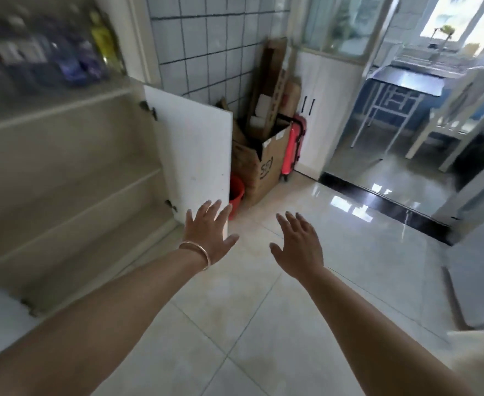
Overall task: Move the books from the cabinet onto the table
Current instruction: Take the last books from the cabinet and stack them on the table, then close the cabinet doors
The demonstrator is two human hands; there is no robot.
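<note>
The cabinet point(63, 178) stands at the left with its white door point(195, 150) swung open. Its lower shelves show bare beige boards with no books on them. Blurred packs and a yellow bottle point(103, 44) sit behind glass in the upper part. My left hand point(209, 232), with a bangle on the wrist, is stretched out with spread fingers just in front of the door's lower edge. My right hand point(298, 247) is also spread flat over the floor, holding nothing. No book is visible. A dark-topped table point(406, 84) stands in the far room.
Cardboard boxes point(263, 158), a red bucket point(236, 195) and a pink suitcase point(292, 147) fill the corner beyond the door. A white cupboard point(321, 115) stands by the doorway with a black threshold point(378, 198). White chairs point(458, 115) stand at the right. A grey mat point(481, 281) lies on the floor.
</note>
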